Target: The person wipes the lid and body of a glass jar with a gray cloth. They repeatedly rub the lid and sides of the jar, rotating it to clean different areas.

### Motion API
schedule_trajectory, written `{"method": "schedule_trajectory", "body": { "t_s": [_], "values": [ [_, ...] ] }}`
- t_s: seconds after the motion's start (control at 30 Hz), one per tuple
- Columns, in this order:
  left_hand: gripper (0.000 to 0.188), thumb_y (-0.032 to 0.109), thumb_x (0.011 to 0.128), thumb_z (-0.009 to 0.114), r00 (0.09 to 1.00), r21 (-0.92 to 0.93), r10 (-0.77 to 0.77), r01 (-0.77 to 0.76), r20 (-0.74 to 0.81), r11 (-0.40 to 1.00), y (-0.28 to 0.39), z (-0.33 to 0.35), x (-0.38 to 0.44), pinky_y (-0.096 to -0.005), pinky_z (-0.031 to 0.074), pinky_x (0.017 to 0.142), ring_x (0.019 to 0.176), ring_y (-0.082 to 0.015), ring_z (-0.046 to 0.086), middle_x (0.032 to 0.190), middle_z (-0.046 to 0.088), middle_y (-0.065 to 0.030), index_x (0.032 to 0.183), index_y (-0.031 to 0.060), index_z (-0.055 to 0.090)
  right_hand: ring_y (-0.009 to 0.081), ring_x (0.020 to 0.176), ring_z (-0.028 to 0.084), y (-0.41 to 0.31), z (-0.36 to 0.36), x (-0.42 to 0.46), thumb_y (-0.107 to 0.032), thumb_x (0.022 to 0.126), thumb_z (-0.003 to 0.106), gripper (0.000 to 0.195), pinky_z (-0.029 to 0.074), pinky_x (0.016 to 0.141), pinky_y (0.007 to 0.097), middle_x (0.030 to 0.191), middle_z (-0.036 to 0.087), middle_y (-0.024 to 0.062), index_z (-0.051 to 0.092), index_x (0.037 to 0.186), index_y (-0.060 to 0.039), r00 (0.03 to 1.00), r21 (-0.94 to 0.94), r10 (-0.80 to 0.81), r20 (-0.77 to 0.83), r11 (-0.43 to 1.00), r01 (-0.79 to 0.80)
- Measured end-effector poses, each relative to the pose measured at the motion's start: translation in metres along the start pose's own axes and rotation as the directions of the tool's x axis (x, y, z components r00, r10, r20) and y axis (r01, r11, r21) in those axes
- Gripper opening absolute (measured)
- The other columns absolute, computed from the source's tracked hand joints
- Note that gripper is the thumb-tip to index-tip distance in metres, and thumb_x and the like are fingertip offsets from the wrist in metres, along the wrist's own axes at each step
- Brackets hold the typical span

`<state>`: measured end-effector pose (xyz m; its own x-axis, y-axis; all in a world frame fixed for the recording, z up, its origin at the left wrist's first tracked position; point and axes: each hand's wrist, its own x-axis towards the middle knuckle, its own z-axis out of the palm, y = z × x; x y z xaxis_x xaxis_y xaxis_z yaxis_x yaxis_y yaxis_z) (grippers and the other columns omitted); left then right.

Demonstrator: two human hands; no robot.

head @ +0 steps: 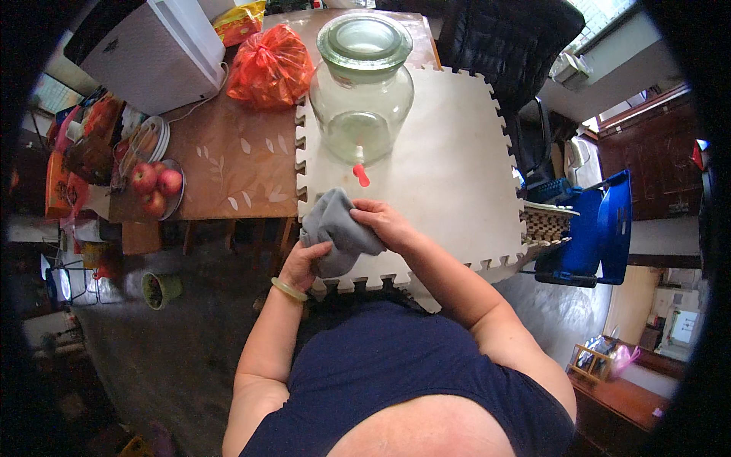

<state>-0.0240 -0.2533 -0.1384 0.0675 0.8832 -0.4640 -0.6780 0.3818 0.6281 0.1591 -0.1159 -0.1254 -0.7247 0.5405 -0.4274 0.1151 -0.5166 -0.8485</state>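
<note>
A folded grey cloth (342, 228) is held between both hands over the near part of a white foam mat (451, 171) with toothed edges. My left hand (305, 263), below a pale bangle, grips the cloth's lower left side. Thumb and fingers of my right hand (382, 223) pinch its upper right side. Beyond the cloth, a large glass jar (365, 103) stands on the mat with its glass lid on. Low on the jar's near side sits a small spigot with a red handle (361, 175). Nothing shows inside the jar.
A tied red plastic bag (271, 68) lies left of the jar on the brown table (240, 154). Farther left are a white appliance (160, 57), a plate with several apples (155, 183) and stacked plates. A blue plastic chair (599, 228) and a woven basket (548, 223) stand at the right.
</note>
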Motion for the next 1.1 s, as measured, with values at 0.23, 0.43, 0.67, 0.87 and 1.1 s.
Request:
{"method": "schedule_trajectory", "body": {
  "t_s": [0.23,0.43,0.67,0.87,1.1],
  "values": [
    [0.044,0.007,0.085,0.061,0.935,-0.276,0.214,-0.293,-0.283,0.915,0.015,0.001,0.019,-0.0424,0.049,0.099,0.111,-0.0274,0.061,0.121,0.062,-0.0112,0.128,0.0037,0.054,0.0341,0.095,0.067,-0.08,0.018,-0.032,-0.008,0.083,0.069,0.033,0.054,0.078,0.0409,0.108,0.066,0.0157,0.062,0.115,-0.0055,0.5,-0.879,-0.863,0.065,0.188,0.439],
    [0.051,-0.002,0.082,0.061,0.775,-0.131,0.447,-0.551,-0.446,0.824,0.052,0.024,0.042,-0.037,0.046,0.101,0.112,-0.0233,0.058,0.12,0.06,-0.0067,0.131,0.0052,0.052,0.0392,0.134,0.041,-0.166,-0.003,-0.021,-0.032,0.082,0.072,0.076,0.032,0.108,0.0504,0.147,0.04,0.0221,0.039,0.144,-0.0036,0.179,-0.973,-0.967,0.183,-0.153,0.171],
    [0.049,-0.002,0.081,0.062,0.676,0.003,0.527,-0.614,-0.515,0.79,0.074,0.038,0.074,-0.0329,0.046,0.096,0.108,-0.019,0.059,0.118,0.06,-0.0039,0.129,0.0042,0.054,0.0369,0.137,0.041,-0.236,0.018,0.026,-0.059,0.08,0.069,0.077,0.031,0.11,0.054,0.148,0.044,0.0177,0.052,0.138,-0.011,0.31,-0.943,-0.907,0.283,-0.322,-0.08],
    [0.049,0.002,0.083,0.067,0.601,0.088,0.602,-0.665,-0.527,0.741,0.084,0.034,0.096,-0.0321,0.047,0.093,0.106,-0.0196,0.058,0.119,0.059,-0.0042,0.131,0.0036,0.053,0.032,0.136,0.045,-0.264,0.032,0.053,-0.067,0.081,0.064,0.075,0.03,0.112,0.0534,0.146,0.049,0.012,0.055,0.137,-0.0176,0.649,-0.872,-0.739,0.18,-0.425,-0.242],
    [0.032,0.011,0.091,0.066,0.697,0.176,0.606,-0.589,-0.383,0.789,0.077,0.06,0.106,-0.0286,0.046,0.09,0.101,-0.0156,0.059,0.114,0.064,-0.0046,0.12,-0.0022,0.06,0.0326,0.137,0.043,-0.287,-0.005,0.066,-0.073,0.074,0.063,0.089,0.031,0.112,0.0465,0.148,0.046,0.0165,0.052,0.141,-0.0146,0.731,-0.942,-0.641,0.236,-0.336,0.009]
  ]
}}
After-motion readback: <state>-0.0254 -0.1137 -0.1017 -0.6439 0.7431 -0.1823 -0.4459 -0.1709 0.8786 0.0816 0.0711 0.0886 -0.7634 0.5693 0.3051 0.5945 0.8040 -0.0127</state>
